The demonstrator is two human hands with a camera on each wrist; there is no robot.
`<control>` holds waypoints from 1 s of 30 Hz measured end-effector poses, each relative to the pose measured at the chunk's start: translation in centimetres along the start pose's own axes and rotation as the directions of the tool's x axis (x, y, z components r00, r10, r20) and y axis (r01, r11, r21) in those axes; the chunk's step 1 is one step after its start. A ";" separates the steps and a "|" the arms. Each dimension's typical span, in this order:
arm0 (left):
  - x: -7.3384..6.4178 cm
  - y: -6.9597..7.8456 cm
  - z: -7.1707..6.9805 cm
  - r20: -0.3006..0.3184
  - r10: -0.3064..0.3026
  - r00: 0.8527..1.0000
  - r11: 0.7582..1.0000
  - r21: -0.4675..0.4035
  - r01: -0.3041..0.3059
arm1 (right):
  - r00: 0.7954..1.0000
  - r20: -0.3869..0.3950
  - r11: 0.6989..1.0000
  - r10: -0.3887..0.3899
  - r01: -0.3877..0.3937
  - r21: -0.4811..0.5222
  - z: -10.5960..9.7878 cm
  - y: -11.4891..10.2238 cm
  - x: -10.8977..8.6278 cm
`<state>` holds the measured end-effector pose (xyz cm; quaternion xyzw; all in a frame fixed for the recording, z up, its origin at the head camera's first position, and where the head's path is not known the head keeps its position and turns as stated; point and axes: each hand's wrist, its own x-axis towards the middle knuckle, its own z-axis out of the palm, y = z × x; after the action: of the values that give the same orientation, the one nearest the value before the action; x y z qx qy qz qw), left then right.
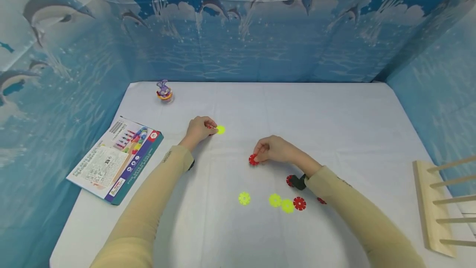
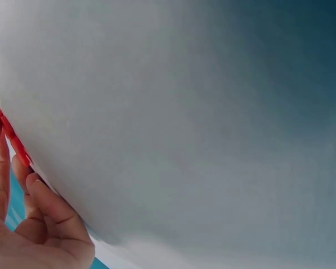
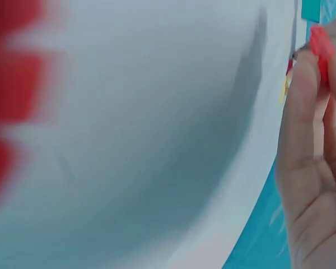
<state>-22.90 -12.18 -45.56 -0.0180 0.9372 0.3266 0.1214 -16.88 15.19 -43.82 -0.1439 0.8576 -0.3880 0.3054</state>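
My left hand [image 1: 200, 130], toward the back of the white table, has its thumb and fingers on a slotted red plastic disc [image 2: 14, 137], mostly hidden by the fingers. A yellow disc [image 1: 221, 130] sits right against that red one, beyond the thumb tip. To the right and nearer, my right hand [image 1: 277, 149] pinches another slotted red disc [image 1: 253, 159] by its edge between thumb and finger; the right wrist view shows this red disc [image 3: 322, 53] edge-on. In front lie several loose discs, among them a yellow disc [image 1: 244, 198] and a red disc [image 1: 299, 203].
A flat printed box [image 1: 115, 158] lies at the table's left edge. Behind it stands a small purple rabbit toy [image 1: 164, 90]. At the right edge is a wooden rack with pegs [image 1: 433, 210]. One red disc [image 1: 289, 180] is partly covered by the black wrist camera [image 1: 298, 182].
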 end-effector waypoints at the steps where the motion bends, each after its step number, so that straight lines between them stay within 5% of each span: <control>1: 0.0 0.0 0.0 0.000 0.001 1.000 1.000 0.004 -0.001 | 1.000 -0.022 1.000 0.008 -0.008 0.016 -0.2 -0.3 0.6; 12: 0.2 0.1 0.1 0.029 -0.037 0.999 0.999 -0.021 0.037 | 0.984 -0.158 0.981 0.078 -0.047 0.188 -0.8 -3.4 6.7; 21: 0.2 0.4 0.0 0.031 -0.050 0.998 0.998 -0.030 0.051 | 0.958 -0.240 0.981 0.156 -0.122 0.151 -0.4 -4.3 9.6; 30: 0.3 0.7 -0.1 0.019 -0.045 0.999 0.999 -0.008 0.045 | 0.940 -0.285 0.983 0.185 -0.171 0.073 0.4 -4.8 10.4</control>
<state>-23.26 -11.71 -45.11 -0.0365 0.9339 0.3281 0.1375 -24.57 6.75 -44.71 0.0001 0.8932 -0.3960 0.2131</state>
